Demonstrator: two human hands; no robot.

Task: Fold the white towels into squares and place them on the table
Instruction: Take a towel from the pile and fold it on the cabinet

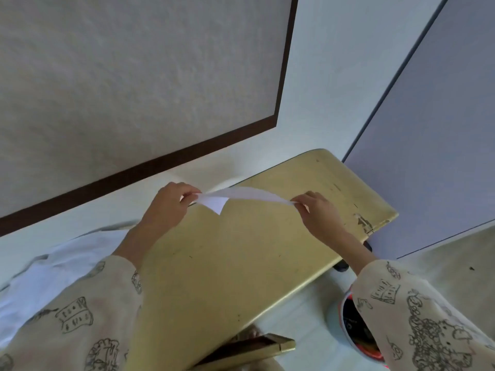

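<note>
A small white towel (pixel 242 194) is stretched in the air just above the far part of the yellow table (pixel 227 263). My left hand (pixel 168 204) pinches its left end, where a corner hangs down in a point. My right hand (pixel 314 210) pinches its right end. The cloth is seen nearly edge-on, so its folds cannot be made out. A heap of white cloth (pixel 53 266) lies to the left of the table, partly hidden by my left sleeve.
The table stands against a white wall with a dark-framed panel (pixel 187 153) behind it. A grey partition (pixel 428 156) rises at the right. A round red and black container (pixel 356 325) sits on the floor by my right sleeve. The table's right corner (pixel 367 223) is chipped.
</note>
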